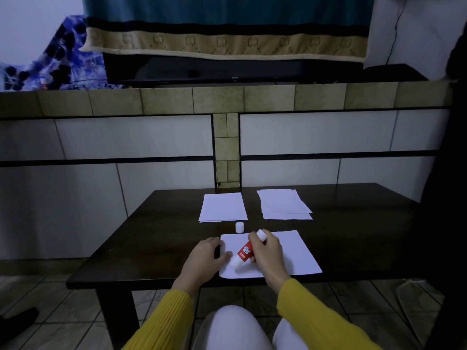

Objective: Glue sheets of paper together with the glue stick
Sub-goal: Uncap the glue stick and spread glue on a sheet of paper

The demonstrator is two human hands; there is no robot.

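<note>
We see our right hand (265, 251) grip the glue stick (244, 251), tilted, tip down on the near sheet (293, 251) on the desk (141, 248) (tip contact unclear). Our left hand (206, 256) rests flat, fingers relaxed, at the sheet's edge; the cap (239, 227) stands beyond.

Bare table (353, 223) right of stacks; cap (239, 227) stands between sheets

**What we cannot make out**

The right hand (267, 251) covers the middle of the glue stick (244, 252), and we cannot read its red label. The left hand (204, 256) hides the near sheet (290, 251)'s left edge. How many sheets lie in the far right stack (284, 204) escapes us. A dark shape (17, 322) is cut off at the left edge.
</note>
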